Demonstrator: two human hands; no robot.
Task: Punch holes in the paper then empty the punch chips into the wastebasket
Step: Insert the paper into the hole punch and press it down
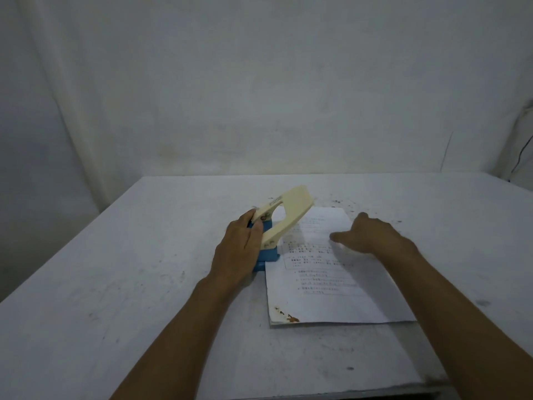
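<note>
A hole punch point(284, 217) with a blue base and a raised cream lever stands in the middle of the table. My left hand point(240, 249) wraps around its left side and holds the base. A printed sheet of paper point(326, 281) lies to the right of the punch, its left edge slid into the punch's slot. Brown stains mark the sheet's near left corner. My right hand point(366, 236) rests flat on the upper part of the paper, fingers spread. No wastebasket is in view.
The white table point(129, 284) is scuffed, with dark specks scattered behind the paper point(346, 204). A white cloth backdrop hangs behind the table's far edge. A thin dark cable point(522, 157) hangs at the far right.
</note>
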